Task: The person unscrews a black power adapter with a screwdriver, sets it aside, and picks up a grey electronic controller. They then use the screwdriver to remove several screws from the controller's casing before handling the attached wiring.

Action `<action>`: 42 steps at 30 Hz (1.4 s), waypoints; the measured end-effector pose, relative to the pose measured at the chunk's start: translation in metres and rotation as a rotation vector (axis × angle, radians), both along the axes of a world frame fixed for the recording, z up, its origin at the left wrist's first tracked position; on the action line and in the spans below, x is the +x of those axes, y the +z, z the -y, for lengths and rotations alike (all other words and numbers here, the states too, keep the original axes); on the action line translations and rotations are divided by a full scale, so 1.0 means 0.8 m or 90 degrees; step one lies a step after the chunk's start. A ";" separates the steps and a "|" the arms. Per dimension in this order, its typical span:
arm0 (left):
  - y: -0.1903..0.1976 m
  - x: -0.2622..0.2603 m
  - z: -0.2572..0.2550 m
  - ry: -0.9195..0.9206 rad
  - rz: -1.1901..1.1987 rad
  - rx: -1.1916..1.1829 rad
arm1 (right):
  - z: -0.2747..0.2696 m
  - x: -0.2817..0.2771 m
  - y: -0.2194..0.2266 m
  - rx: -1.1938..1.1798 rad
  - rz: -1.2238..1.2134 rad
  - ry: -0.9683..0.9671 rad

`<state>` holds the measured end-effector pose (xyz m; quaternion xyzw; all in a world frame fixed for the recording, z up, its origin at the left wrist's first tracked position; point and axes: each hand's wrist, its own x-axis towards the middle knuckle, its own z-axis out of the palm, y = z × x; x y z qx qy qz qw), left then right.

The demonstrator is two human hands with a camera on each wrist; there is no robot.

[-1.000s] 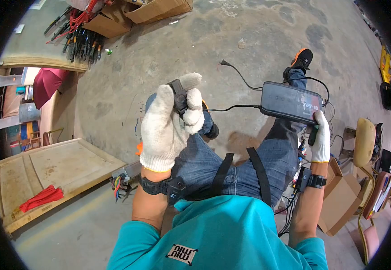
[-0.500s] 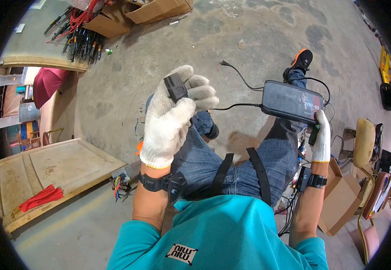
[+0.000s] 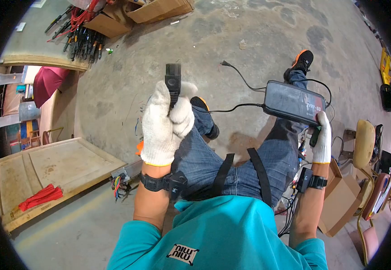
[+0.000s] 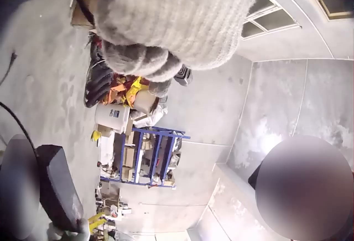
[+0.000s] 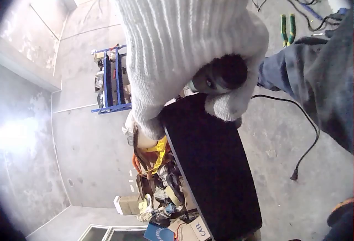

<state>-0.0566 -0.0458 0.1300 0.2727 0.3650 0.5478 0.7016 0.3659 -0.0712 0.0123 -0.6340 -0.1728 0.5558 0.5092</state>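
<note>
My gloved left hand (image 3: 168, 114) is raised over my left knee and grips a black cable plug (image 3: 173, 80), which stands upright out of the top of the fist. A thin black cable (image 3: 233, 107) runs from that hand to a black charger box (image 3: 294, 102) lying on my right leg. My gloved right hand (image 3: 322, 135) rests against the box's near edge with its fingers curled round a dark tool handle (image 3: 312, 136). In the right wrist view the glove (image 5: 182, 47) wraps the handle's round end (image 5: 225, 70) above the box (image 5: 213, 169).
A second cord with a plug (image 3: 224, 64) trails across the concrete floor. Cardboard boxes (image 3: 159, 9) and a bundle of red cables and tools (image 3: 78, 31) lie far left. A wooden board (image 3: 47, 166) carries a red cloth (image 3: 40, 198). An open box (image 3: 339, 198) and chairs (image 3: 365, 141) stand at right.
My left hand has turned the plug upright and closed its fingers into a fist around it. The right hand and the charger box have hardly moved.
</note>
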 end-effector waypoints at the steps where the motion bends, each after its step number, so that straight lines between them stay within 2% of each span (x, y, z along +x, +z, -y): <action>1: 0.001 0.001 -0.002 -0.004 0.064 0.011 | -0.001 -0.004 0.004 -0.005 0.015 -0.012; 2: 0.002 0.006 -0.001 -0.004 0.064 0.010 | -0.001 -0.004 0.006 -0.006 0.015 -0.012; 4: 0.016 0.027 -0.004 0.105 0.025 -0.007 | -0.002 -0.005 0.009 -0.011 -0.002 -0.005; 7: 0.026 0.034 -0.004 0.136 0.013 -0.035 | -0.003 -0.016 0.018 -0.038 -0.011 -0.032; 11: 0.001 0.008 -0.005 0.056 0.013 0.026 | -0.002 -0.012 0.007 0.015 -0.020 -0.065; 13: -0.004 0.003 -0.007 -0.018 0.081 0.090 | 0.000 -0.007 0.004 0.010 -0.016 -0.049; 16: 0.003 0.004 -0.003 -0.020 0.012 0.053 | 0.000 -0.005 0.001 -0.004 0.016 -0.060; 20: 0.007 0.006 -0.004 -0.029 0.014 0.060 | 0.002 0.002 -0.007 -0.004 0.016 -0.063; 22: 0.008 0.011 -0.004 0.003 -0.028 0.064 | 0.003 0.004 -0.005 -0.008 0.017 -0.022; 25: 0.018 0.024 0.000 0.064 -0.114 0.030 | 0.001 -0.007 0.008 -0.013 -0.009 -0.038; 29: 0.024 0.034 0.000 0.075 -0.176 0.008 | -0.003 -0.003 0.000 -0.027 -0.062 -0.005; 31: 0.021 0.037 0.000 0.060 -0.163 0.025 | -0.016 -0.021 0.002 0.002 -0.022 -0.015; 32: 0.020 0.036 -0.001 0.059 -0.161 0.025 | -0.015 -0.021 0.013 -0.056 -0.046 0.045; 33: 0.017 0.036 -0.003 0.051 -0.175 0.026 | -0.021 -0.013 -0.011 -0.021 -0.024 0.050; 35: 0.011 0.040 -0.008 0.035 -0.183 0.029 | -0.031 -0.026 -0.010 -0.036 0.013 0.012; 38: 0.002 0.047 -0.016 -0.057 -0.305 -0.040 | -0.031 -0.027 -0.005 0.049 0.042 0.096; 39: -0.004 0.047 -0.018 -0.062 -0.301 -0.041 | -0.030 -0.024 -0.005 0.087 0.037 0.123; 41: -0.017 0.051 -0.023 -0.155 -0.374 -0.051 | -0.035 -0.028 0.025 0.113 0.062 0.152; 42: -0.020 0.056 -0.022 -0.139 -0.480 0.007 | -0.037 -0.032 0.043 0.140 0.082 0.183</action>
